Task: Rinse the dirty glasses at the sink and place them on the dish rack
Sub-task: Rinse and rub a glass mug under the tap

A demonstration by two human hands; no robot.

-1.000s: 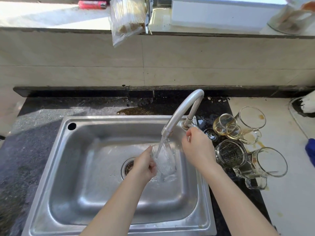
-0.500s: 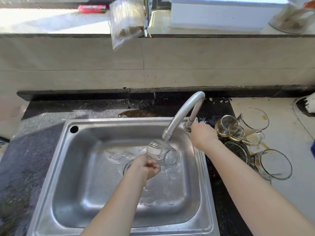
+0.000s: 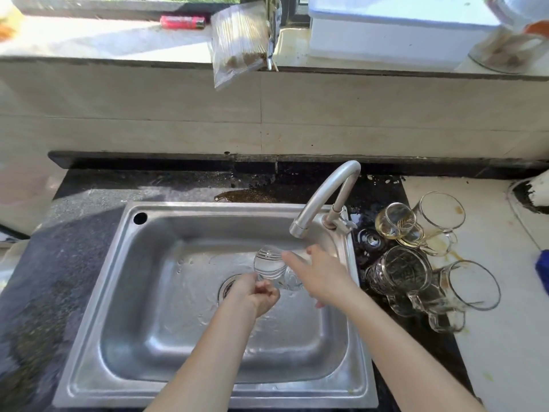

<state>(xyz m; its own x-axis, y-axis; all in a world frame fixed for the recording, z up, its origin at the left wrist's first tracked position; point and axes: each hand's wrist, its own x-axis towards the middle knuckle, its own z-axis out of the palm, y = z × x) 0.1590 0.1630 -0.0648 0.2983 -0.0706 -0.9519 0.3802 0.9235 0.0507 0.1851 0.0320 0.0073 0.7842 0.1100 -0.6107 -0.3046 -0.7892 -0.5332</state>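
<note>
You have the glass in the middle of the frame, tipped on its side just below the mouth of the tap and above the drain. Your left hand is curled round its lower end and carries the weight. Your right hand lies against the right side of the glass with fingers nearly straight, gripping nothing. No stream shows at the tap, so this looks like the moment to tip out the water

Keep the mouth pointing down into the sink and let the last water run off before you lift away. Wet glass is slippery, so close the left fingers firmly and use the right palm only to steady or turn it. Stay clear of the tap's mouth as you raise the glass, because a knock there could chip the rim

The dirty glasses lie heaped at the right of the frame, just beside the sink's edge, some with brown dregs. Move your right arm over them with care. The dish rack is not in view, so look for it before you carry the glass out of the sink
</note>
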